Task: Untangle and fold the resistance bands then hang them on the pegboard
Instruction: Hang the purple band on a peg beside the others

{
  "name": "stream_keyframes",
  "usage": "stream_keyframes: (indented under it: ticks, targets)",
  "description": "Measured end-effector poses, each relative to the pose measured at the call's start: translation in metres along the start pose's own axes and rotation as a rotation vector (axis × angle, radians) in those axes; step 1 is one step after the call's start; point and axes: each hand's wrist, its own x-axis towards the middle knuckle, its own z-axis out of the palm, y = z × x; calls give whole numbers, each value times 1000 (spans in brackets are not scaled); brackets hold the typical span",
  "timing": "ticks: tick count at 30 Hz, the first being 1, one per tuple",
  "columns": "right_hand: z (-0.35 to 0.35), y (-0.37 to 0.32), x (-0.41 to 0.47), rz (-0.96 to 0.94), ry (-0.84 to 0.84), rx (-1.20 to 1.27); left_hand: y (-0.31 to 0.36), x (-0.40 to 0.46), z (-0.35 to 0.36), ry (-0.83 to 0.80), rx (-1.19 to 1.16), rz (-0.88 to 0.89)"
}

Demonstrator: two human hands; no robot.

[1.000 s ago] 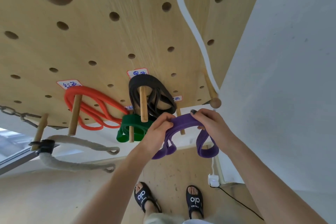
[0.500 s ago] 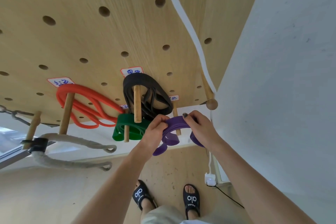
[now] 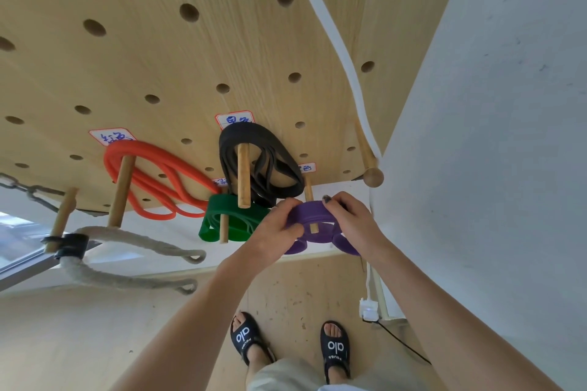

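The left hand (image 3: 275, 225) is pinching the left side of the folded purple band (image 3: 309, 215), which is draping over the peg (image 3: 313, 227) poking out toward the person, while the right hand (image 3: 351, 218) is pinching its right side, equally near.

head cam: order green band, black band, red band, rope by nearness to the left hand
1. green band, just left of left hand
2. black band, above it
3. red band, further left
4. rope, far lower left
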Motion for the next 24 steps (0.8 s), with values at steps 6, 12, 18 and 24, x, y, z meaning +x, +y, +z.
stream_keyframes:
  ticks: [6, 12, 18, 24]
  targets:
    - [4, 10, 7, -44, 38, -103, -8, 7, -4, 27, 247, 177]
    - [10, 5, 13, -20, 131, -33, -3, 12, -20, 34, 258, 267]
    - [9, -1, 22, -1, 180, -16, -2, 21, -14, 168, 204, 263]
    - [9, -1, 32, 19, 200, -43, -5, 25, -6, 258, 161, 254]
